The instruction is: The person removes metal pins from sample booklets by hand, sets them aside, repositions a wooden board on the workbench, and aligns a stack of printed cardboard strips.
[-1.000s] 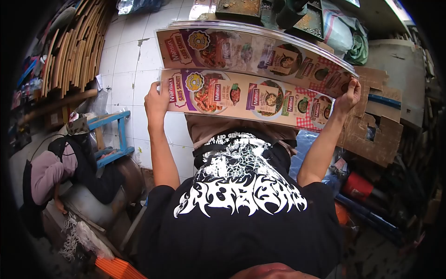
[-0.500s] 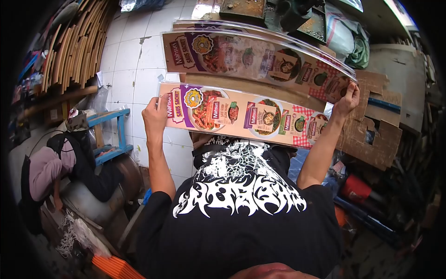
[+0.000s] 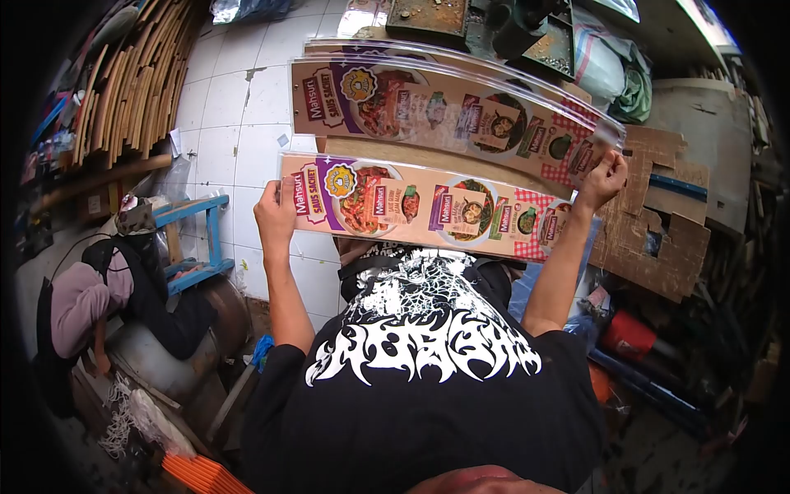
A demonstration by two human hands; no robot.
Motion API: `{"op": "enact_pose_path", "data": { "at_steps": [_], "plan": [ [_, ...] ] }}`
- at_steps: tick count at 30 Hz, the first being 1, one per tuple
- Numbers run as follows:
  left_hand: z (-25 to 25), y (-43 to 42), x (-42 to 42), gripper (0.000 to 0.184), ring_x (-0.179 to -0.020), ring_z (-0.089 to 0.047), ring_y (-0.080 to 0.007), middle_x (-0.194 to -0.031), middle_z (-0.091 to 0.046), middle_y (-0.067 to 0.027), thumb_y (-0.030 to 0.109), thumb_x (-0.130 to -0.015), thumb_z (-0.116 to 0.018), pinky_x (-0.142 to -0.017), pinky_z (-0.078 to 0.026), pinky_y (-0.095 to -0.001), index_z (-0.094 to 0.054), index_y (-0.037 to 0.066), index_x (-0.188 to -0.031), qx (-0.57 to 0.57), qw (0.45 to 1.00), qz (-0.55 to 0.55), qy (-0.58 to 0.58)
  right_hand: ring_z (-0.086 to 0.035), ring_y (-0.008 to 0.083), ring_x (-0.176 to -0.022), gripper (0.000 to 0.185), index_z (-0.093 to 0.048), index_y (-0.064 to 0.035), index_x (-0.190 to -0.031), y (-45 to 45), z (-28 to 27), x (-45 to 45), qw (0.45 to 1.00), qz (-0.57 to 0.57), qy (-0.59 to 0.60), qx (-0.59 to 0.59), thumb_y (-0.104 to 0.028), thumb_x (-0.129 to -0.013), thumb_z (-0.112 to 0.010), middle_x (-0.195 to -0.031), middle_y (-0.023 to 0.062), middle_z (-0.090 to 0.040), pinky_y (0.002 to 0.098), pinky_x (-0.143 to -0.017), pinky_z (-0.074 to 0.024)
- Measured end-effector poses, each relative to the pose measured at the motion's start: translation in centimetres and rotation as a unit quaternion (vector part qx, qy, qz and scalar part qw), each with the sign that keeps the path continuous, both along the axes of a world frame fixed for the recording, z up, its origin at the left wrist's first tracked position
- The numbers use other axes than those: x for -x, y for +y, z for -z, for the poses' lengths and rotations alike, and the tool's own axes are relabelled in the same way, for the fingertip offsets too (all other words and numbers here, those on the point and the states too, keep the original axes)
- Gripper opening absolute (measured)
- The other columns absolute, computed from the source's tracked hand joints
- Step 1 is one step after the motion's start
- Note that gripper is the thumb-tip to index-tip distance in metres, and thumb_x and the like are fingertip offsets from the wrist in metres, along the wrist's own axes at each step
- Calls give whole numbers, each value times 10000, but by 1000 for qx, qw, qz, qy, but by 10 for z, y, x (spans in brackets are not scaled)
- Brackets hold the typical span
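My left hand (image 3: 275, 216) is closed on the left end of a printed sign panel (image 3: 418, 206), a long strip with sauce-sachet pictures and a clear, shiny edge. The panel lies across in front of my body, slightly tilted down to the right. My right hand (image 3: 603, 181) has its fingers pinched at the right end of a second, similar sign panel (image 3: 444, 115) behind the first. What sits between those fingers is hidden. The near panel's right end is beside my right wrist. More clear-edged strips show behind the second panel.
A brown wooden surface (image 3: 362, 150) shows between the panels. Dark machine parts with debris trays (image 3: 428, 16) stand behind. To the right is torn cardboard (image 3: 650, 255); to the left, a blue metal frame (image 3: 216, 239), stacked brown boards (image 3: 136, 82) and a seated person (image 3: 82, 300).
My right hand has shifted slightly left, its fingers now curled tighter near the panel's corner. The near panel and my left hand have moved a little left and down.
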State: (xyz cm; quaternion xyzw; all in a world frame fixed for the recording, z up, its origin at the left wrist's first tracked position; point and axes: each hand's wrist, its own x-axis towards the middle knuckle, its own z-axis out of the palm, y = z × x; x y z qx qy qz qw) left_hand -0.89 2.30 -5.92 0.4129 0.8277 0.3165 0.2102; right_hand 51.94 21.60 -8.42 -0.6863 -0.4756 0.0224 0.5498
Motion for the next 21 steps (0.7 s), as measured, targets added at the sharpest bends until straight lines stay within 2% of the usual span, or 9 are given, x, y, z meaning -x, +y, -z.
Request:
{"op": "enact_pose_path", "data": {
  "at_steps": [1,6,10,12,14,16,17,19,21],
  "plan": [
    [-1,0,0,478,-548,-548,-159,-606,-594,-123,426,-963,-566,-529,-437,-335,-604,-32,-831,1,1000,-3,0,-613,202,-839,235,-650,-28,-958,0,1,1,1000,0,0,0,-261,-937,-652,-939,74,-670,330,-770,-493],
    [-1,0,2,458,-575,-571,-138,-630,-622,-116,411,-963,-572,-548,-453,-312,-628,-38,-888,-9,1000,-3,-12,-592,267,-1056,218,-677,-25,-985,-3,5,5,995,6,-89,-43,-224,-900,-695,-1079,117,-660,370,-886,-481],
    [-7,1,4,429,-624,-596,-99,-675,-664,-104,384,-966,-585,-569,-469,-274,-632,-42,-932,15,998,-13,-62,-574,256,-1110,237,-677,-16,-1005,-11,15,-12,998,-17,-23,-64,-229,-903,-694,-1117,135,-645,356,-911,-470],
    [-2,-2,9,425,-645,-600,-92,-693,-673,-98,380,-966,-588,-583,-475,-263,-629,-43,-953,16,996,-13,-82,-610,211,-1023,238,-671,5,-996,-31,11,-21,996,-15,86,-28,-219,-916,-682,-1084,117,-650,339,-881,-484],
    [6,-5,15,423,-666,-603,-84,-711,-681,-91,377,-967,-592,-598,-480,-251,-625,-44,-974,18,994,-14,-102,-625,150,-896,232,-654,21,-988,-57,10,-31,989,23,141,44,-204,-933,-663,-999,79,-654,296,-811,-505],
    [15,-8,20,438,-681,-609,-89,-737,-690,-93,385,-962,-601,-618,-484,-246,-608,-49,-1023,-20,988,-6,-153,-611,113,-804,216,-636,19,-975,-88,29,-53,965,52,221,129,-196,-950,-641,-916,54,-647,256,-737,-508],
    [17,-8,21,438,-681,-609,-89,-737,-690,-93,385,-962,-601,-618,-484,-246,-608,-49,-1023,-20,988,-7,-152,-611,113,-804,216,-636,19,-975,-104,32,-53,965,51,222,130,-196,-950,-641,-916,54,-647,256,-737,-508],
    [18,-10,18,440,-692,-612,-91,-760,-695,-104,385,-964,-599,-626,-484,-249,-595,-43,-1065,-21,988,-19,-154,-608,107,-819,218,-614,15,-993,-134,31,-40,918,-2,365,154,-201,-963,-624,-894,57,-647,240,-742,-509],
    [12,-7,11,426,-685,-612,-92,-755,-696,-109,375,-966,-599,-622,-483,-252,-589,-37,-1075,-19,992,-25,-122,-617,115,-837,222,-608,18,-1006,-149,24,-30,926,-3,338,166,-201,-968,-616,-917,70,-652,248,-762,-516]
  ]
}}
